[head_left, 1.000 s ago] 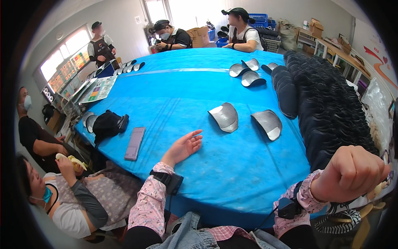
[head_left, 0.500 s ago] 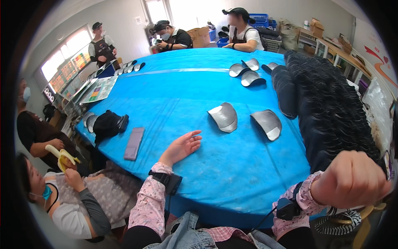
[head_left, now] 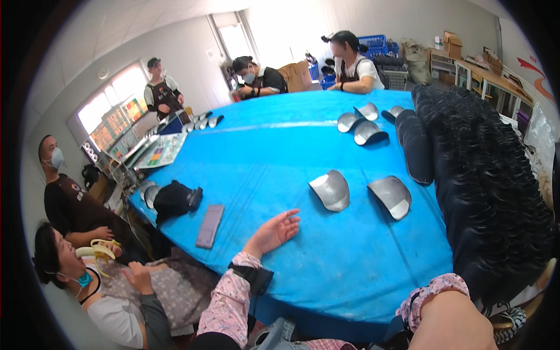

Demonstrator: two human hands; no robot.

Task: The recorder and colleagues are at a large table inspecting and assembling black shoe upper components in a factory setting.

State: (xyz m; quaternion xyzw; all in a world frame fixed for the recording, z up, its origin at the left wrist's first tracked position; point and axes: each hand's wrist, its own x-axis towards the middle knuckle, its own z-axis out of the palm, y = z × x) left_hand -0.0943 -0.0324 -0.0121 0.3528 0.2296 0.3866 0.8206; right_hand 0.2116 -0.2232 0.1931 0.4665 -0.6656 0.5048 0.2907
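My left hand [head_left: 279, 232] rests on the blue table cover [head_left: 326, 274], fingers stretched out and apart, holding nothing. Beyond its fingertips lies a silver-grey curved shell piece [head_left: 331, 191], with a second shell piece [head_left: 392, 197] to its right. Neither is touched. A purple-grey phone [head_left: 210, 226] lies flat to the left of the hand. My right hand [head_left: 455, 324] is bent close in at the lower right, in front of the table's near edge. Its fingers are hidden, so what they hold, if anything, does not show.
Long rows of stacked black curved pieces [head_left: 484, 192] line the right side. Several shell pieces [head_left: 370, 132] sit farther back. A black cap [head_left: 175, 201] lies at the left edge. A seated person [head_left: 111, 303] with a banana [head_left: 96, 252] is close on my left; others stand or sit around.
The view has tilted up, so the table things appear lower and farther right. My right hand has dropped from a raised fist toward the lower edge. The person beside me has lifted the banana to the mouth.
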